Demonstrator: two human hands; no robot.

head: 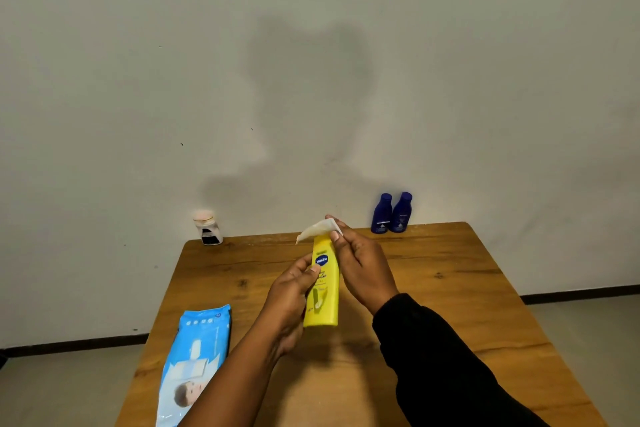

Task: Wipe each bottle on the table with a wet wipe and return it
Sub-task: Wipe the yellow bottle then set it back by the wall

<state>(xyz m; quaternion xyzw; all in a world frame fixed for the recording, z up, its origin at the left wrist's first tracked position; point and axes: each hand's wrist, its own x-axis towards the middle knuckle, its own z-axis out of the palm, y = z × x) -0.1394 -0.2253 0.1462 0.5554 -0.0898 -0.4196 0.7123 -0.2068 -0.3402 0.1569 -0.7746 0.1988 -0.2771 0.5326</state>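
wipes pack point(194, 360) near my left forearm | my left hand point(289, 298) grips yellow bottle point(323, 284) | my right hand point(362, 262) pinches wet wipe point(317, 230), seemingly on its cap

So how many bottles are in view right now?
4. The yellow bottle is held in the left hand; two blue bottles stand together at the far right edge; a white bottle at the far left corner.

Wall point(138, 62): plain, pale grey-green, with a soft shadow at its centre.
Skirting point(72, 345): dark strip along the wall's base.
Floor point(595, 340): light grey.
Table point(433, 288): wooden, knotted grain, against the wall.
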